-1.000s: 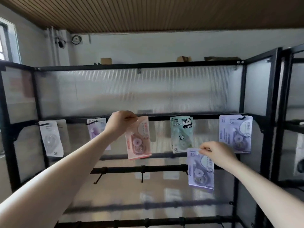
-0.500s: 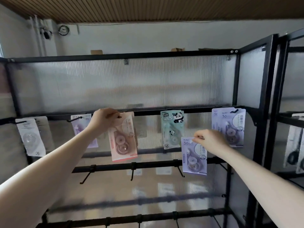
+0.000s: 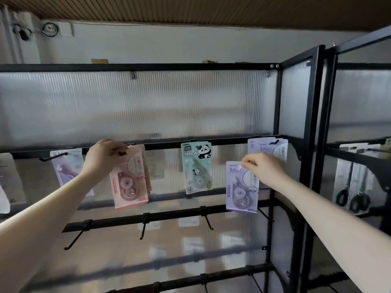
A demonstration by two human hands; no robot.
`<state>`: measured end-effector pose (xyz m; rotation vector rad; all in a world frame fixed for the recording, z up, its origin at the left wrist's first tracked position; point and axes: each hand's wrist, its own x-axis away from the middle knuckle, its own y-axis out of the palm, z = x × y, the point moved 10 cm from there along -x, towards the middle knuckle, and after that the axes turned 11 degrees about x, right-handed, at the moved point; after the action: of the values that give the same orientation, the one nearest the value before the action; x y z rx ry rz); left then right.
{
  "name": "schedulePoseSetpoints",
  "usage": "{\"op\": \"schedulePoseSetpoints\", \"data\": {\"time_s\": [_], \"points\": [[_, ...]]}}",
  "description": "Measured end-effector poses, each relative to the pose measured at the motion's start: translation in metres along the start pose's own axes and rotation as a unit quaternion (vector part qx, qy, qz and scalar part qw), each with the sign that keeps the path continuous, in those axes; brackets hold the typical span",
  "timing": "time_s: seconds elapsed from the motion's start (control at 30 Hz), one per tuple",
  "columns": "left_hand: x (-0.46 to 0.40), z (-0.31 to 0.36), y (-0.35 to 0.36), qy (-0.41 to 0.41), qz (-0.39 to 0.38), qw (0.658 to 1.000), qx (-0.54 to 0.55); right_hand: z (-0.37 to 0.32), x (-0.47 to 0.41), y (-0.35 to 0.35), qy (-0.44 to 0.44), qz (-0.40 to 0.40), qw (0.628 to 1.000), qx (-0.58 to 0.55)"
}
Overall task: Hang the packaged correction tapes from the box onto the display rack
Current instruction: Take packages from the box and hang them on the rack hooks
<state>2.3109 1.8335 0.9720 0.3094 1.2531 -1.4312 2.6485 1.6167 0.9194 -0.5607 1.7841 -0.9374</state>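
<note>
Your left hand [image 3: 105, 159] grips the top edge of a pink correction tape pack [image 3: 130, 178], fingers curled round the card at the upper rail [image 3: 228, 141] of the black display rack [image 3: 306, 115]. The pack hangs tilted below your fingers, its lower corner swung toward your forearm; a hook tip shows just beside your fingertips. Whether the card's hole is already on the hook, I cannot tell.

Your right hand [image 3: 264, 170] pinches the top edge of a lilac correction tape pack [image 3: 242, 188] between thumb and fingers; the pack hangs straight down from the pinch, in front of the rack and below the rail. Just above and behind your right fingers, a second lilac pack [image 3: 268, 148] hangs on its hook.

Between your two hands, a green panda pack [image 3: 196, 168] hangs from the rail. Beyond your left fingers, a pale purple pack [image 3: 67, 166] hangs on another hook. Below both hands, a lower rail [image 3: 169, 216] carries bare hooks.
</note>
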Motion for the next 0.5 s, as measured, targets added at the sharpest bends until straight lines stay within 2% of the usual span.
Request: {"op": "schedulePoseSetpoints", "data": {"time_s": [0.27, 0.5], "points": [[-0.003, 0.008, -0.015, -0.018, 0.065, 0.996, 0.061, 0.046, 0.0, -0.05, 0.037, 0.073, 0.996, -0.038], [-0.004, 0.027, -0.021, 0.009, 0.107, 0.994, 0.037, 0.076, -0.012, -0.081, 0.05, 0.128, 0.988, -0.063]]}}
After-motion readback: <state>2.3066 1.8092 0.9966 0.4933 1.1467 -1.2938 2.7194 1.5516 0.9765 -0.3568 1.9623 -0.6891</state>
